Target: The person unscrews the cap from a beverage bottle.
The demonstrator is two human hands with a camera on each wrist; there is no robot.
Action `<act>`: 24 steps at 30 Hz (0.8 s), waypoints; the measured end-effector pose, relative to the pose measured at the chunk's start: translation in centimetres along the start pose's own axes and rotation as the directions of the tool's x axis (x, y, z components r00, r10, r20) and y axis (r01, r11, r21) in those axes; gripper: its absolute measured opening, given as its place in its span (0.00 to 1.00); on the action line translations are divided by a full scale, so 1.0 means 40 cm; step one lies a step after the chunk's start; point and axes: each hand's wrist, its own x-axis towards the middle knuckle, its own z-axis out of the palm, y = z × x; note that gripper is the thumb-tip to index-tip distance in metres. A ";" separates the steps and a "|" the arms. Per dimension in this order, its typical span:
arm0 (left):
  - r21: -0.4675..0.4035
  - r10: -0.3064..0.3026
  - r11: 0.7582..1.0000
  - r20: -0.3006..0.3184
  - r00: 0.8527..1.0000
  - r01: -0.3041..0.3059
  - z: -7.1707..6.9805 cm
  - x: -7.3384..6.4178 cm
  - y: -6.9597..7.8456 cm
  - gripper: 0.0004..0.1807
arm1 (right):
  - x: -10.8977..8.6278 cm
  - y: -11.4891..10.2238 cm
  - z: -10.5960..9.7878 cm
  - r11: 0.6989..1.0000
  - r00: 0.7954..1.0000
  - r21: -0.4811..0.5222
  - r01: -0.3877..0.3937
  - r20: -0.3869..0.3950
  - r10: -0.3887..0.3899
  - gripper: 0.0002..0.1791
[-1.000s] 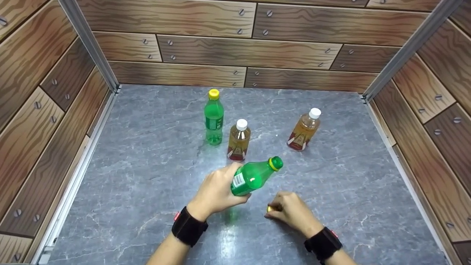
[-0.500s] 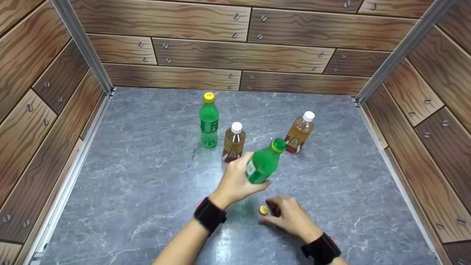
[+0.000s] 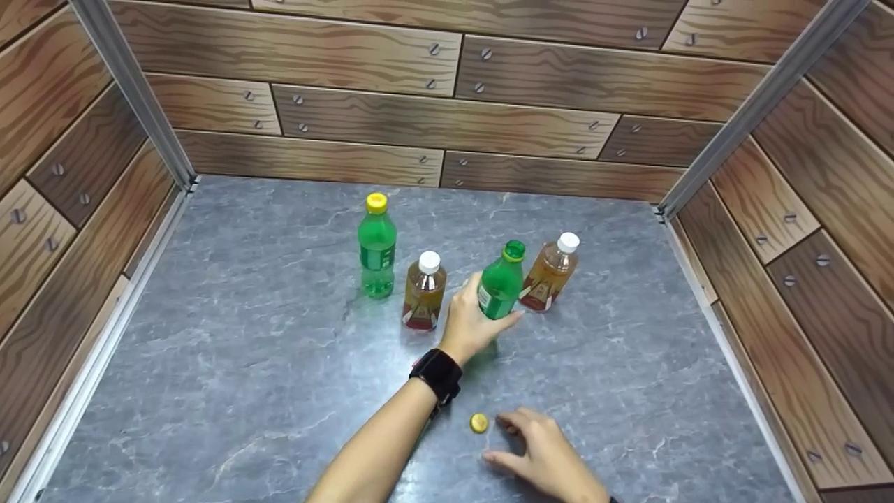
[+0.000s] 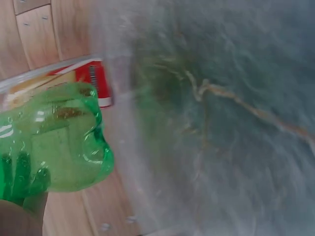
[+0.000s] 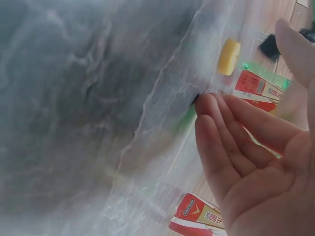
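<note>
My left hand (image 3: 471, 323) grips an uncapped green bottle (image 3: 501, 285) around its lower half, its open neck pointing up. In the left wrist view the clear green base of this bottle (image 4: 69, 140) shows, with fingers seen through the plastic. The yellow cap (image 3: 478, 423) lies on the grey tabletop, its hollow side facing up. Just right of the cap is my right hand (image 3: 541, 450), thumb and fingers spread apart with nothing between them. The right wrist view shows the same cap (image 5: 229, 57) beyond the fingertips of the right hand (image 5: 256, 162).
A capped green bottle (image 3: 377, 248) stands at the back left. An amber drink bottle with a white cap (image 3: 423, 293) is left of my left hand, and another amber bottle (image 3: 550, 274) stands close behind the held one. Wood-patterned walls (image 3: 363, 108) enclose the grey table (image 3: 230, 391).
The right hand has let go of the yellow cap onto the table and opened. The left hand has carried the green bottle away from me and tilted it more upright.
</note>
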 end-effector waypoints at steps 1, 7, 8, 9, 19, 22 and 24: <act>-0.006 -0.011 1.000 -0.004 1.000 0.011 0.006 0.004 -0.007 0.39 | -0.003 -0.003 0.000 1.000 0.999 0.005 -0.022 0.028 0.022 0.34; -0.062 -0.003 0.998 -0.043 0.999 0.001 0.029 0.045 -0.022 0.41 | -0.012 -0.011 -0.008 0.997 0.991 0.014 -0.070 0.115 0.068 0.38; -0.068 -0.001 0.998 -0.047 0.999 -0.002 0.034 0.052 -0.023 0.42 | -0.014 -0.010 -0.011 0.997 0.990 0.014 -0.071 0.119 0.069 0.38; -0.073 -0.001 0.997 -0.049 0.999 -0.002 0.038 0.060 -0.025 0.42 | -0.015 -0.009 -0.013 0.997 0.990 0.013 -0.074 0.124 0.072 0.38; -0.076 -0.053 0.996 -0.028 0.998 0.051 0.055 0.076 -0.063 0.42 | -0.018 -0.017 -0.022 0.996 0.985 0.008 -0.085 0.154 0.083 0.40; -0.088 -0.066 0.994 -0.020 0.998 0.064 0.058 0.075 -0.064 0.45 | -0.019 -0.014 -0.020 0.997 0.987 0.001 -0.075 0.141 0.074 0.39; -0.086 -0.080 0.993 -0.014 0.997 0.079 0.059 0.073 -0.066 0.49 | -0.020 -0.013 -0.016 0.998 0.989 0.000 -0.067 0.132 0.066 0.39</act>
